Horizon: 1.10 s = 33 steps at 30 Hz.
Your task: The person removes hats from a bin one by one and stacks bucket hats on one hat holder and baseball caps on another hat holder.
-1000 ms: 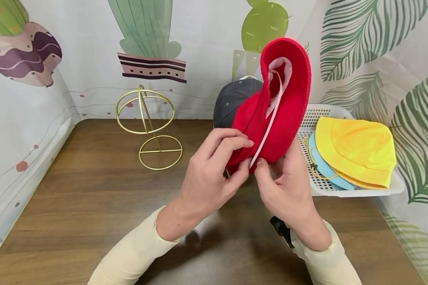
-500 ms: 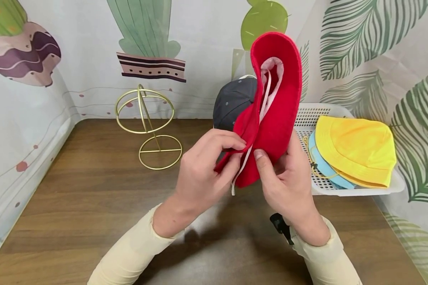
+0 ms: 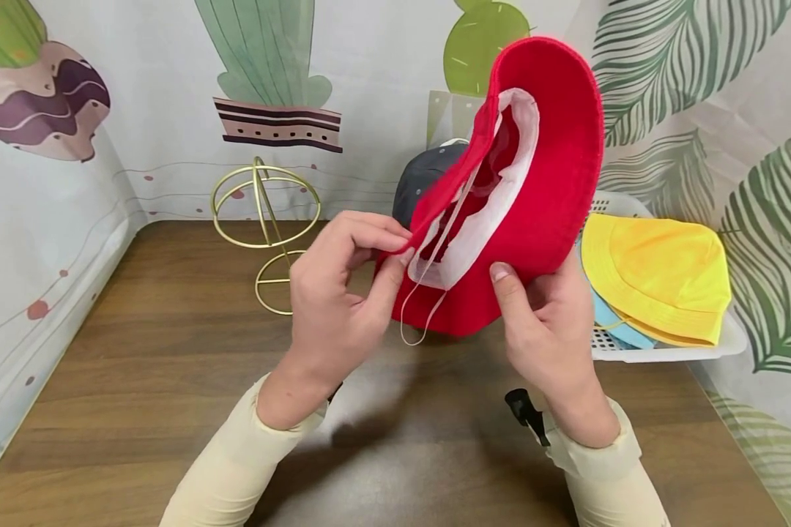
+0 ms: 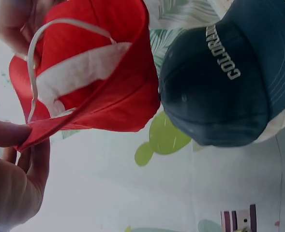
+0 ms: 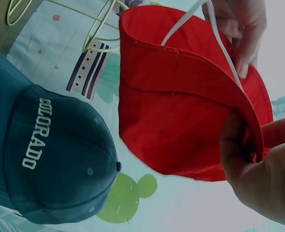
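A red bucket hat [image 3: 554, 168] is held up in the air, its underside and white inner band facing the head camera. My left hand [image 3: 343, 293] pinches the brim's left edge between thumb and fingers. On the right side of the brim, my right hand [image 3: 547, 322] grips with the thumb on the near face and fingers behind. A thin white elastic string [image 3: 428, 307] hangs in a loop from the hat's opening. In the left wrist view the red hat [image 4: 127, 101] is parted along its opening. The right wrist view shows its crown [image 5: 176, 125] from outside.
Behind the hat stands a dark baseball cap [image 5: 60, 150] lettered COLORADO. A gold wire stand [image 3: 264, 219] is left on the wooden table [image 3: 138, 351]. The white basket [image 3: 672, 355] at right holds a yellow bucket hat [image 3: 659, 278] and a light blue hat [image 3: 606, 315].
The left hand has moved left and slightly up with its edge of the brim. The hat has spread wider, its inner band now showing more, and the string hangs as a loop.
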Each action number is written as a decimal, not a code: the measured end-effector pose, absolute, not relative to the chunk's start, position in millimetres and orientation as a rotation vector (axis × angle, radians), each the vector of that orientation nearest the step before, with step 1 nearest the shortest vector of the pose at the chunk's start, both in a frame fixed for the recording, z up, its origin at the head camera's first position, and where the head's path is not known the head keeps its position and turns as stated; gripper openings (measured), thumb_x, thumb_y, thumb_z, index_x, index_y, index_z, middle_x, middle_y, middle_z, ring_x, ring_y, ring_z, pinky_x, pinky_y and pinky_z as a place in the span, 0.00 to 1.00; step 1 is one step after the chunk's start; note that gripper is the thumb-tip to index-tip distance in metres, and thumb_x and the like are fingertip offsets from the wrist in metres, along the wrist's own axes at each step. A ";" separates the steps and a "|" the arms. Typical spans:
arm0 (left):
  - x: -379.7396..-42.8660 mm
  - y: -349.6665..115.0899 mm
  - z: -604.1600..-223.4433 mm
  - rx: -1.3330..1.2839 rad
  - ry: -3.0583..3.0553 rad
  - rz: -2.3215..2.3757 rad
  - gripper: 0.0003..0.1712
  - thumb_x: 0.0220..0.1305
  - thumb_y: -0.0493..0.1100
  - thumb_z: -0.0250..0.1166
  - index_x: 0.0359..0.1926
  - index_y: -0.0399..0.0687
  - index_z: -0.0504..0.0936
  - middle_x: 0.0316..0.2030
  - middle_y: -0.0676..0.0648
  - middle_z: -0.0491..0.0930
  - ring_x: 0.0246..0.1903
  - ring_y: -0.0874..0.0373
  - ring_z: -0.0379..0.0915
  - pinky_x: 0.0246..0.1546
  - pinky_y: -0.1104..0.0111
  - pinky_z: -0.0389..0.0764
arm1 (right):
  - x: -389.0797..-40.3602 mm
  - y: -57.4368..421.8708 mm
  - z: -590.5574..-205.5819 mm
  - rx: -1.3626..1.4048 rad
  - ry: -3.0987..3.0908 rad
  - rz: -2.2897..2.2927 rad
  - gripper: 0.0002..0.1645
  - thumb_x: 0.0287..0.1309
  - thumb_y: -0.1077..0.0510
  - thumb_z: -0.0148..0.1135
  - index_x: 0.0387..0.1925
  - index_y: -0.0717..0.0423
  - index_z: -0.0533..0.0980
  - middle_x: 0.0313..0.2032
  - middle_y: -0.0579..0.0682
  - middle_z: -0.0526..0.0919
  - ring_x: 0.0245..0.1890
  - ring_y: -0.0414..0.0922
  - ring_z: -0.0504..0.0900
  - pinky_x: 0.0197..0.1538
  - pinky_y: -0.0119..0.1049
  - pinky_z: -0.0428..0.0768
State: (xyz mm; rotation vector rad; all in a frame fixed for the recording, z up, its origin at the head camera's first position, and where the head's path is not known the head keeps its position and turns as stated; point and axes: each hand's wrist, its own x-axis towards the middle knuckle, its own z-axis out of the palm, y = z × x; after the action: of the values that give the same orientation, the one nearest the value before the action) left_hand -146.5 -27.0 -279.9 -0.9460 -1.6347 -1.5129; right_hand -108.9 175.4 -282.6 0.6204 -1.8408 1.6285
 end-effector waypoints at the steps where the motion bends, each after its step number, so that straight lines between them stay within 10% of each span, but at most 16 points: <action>1: -147.0 -28.8 -279.0 -0.932 -1.624 -1.525 0.03 0.65 0.25 0.66 0.39 0.28 0.80 0.41 0.37 0.85 0.43 0.52 0.84 0.47 0.61 0.89 | -108.8 176.7 -281.5 0.613 -1.833 1.631 0.28 0.60 0.77 0.59 0.62 0.65 0.71 0.59 0.60 0.79 0.60 0.57 0.81 0.60 0.39 0.84; 33: -158.0 -71.0 -259.8 -0.680 -1.484 -1.825 0.12 0.62 0.26 0.72 0.43 0.21 0.80 0.43 0.35 0.85 0.40 0.42 0.84 0.42 0.63 0.88 | -123.2 201.7 -265.8 0.367 -1.554 1.561 0.20 0.60 0.73 0.58 0.55 0.68 0.77 0.48 0.61 0.84 0.48 0.57 0.84 0.52 0.37 0.87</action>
State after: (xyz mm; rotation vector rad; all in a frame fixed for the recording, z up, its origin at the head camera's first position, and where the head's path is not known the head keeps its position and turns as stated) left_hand -158.0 -71.0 -259.8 -0.6798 -1.4842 -1.8248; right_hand -123.2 201.7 -265.8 0.3670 -1.5541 1.5607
